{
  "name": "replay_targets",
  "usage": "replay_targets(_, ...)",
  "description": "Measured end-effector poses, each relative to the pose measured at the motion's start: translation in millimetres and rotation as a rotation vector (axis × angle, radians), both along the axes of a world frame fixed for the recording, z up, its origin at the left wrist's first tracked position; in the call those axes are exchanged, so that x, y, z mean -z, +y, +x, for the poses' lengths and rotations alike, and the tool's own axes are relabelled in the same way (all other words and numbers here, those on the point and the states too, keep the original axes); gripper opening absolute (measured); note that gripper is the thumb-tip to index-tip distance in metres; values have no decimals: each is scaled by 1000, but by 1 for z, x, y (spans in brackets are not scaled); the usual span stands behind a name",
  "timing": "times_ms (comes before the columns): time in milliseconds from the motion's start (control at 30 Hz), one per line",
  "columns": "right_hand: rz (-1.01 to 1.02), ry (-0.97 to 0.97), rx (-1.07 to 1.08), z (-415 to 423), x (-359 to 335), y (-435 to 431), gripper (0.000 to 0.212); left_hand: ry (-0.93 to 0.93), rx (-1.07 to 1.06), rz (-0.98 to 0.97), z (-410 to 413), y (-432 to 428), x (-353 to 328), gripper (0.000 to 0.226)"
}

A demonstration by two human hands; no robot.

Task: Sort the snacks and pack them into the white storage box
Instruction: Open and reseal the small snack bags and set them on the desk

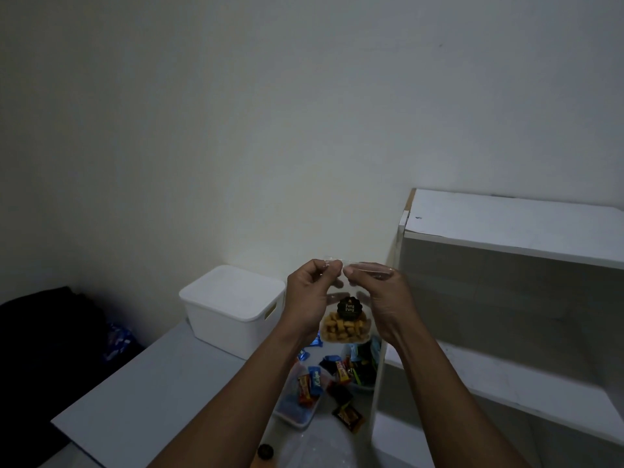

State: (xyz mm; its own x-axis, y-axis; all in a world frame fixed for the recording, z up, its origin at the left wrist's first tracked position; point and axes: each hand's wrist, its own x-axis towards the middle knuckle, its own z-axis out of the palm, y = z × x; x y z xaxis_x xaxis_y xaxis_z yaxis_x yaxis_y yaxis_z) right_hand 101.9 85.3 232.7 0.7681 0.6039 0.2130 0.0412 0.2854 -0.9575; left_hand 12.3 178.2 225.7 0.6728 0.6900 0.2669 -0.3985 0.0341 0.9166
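Observation:
A clear plastic bag (345, 327) of golden snack pieces with a dark round label hangs in the air above the table. My left hand (309, 300) pinches the left of its top edge and my right hand (380, 298) pinches the right of it. The white storage box (229, 309) stands to the left of my hands with its lid on. Below the bag, several small wrapped snacks (324, 380) in blue, orange and dark wrappers lie on the table, some in a shallow clear tray (293, 413).
The grey-white table (152, 393) ends at a front-left edge. A white shelf unit (506, 285) stands close on the right. A dark bundle (50, 332) lies at the left. A small dark round object (265, 451) sits near the bottom.

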Motion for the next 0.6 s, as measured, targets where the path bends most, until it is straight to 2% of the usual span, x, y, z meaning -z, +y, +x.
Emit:
replay_targets(200, 16, -73, 44, 2, 4, 5, 11, 34, 38, 25, 0, 1, 2, 19)
replay_targets(400, 0, -88, 60, 3, 7, 11, 17, 55, -87, 48, 5, 1, 2, 27)
replay_targets(600, 74, -73, 104, 5, 2, 10, 6, -17, -156, 0, 10, -3, -3, 26)
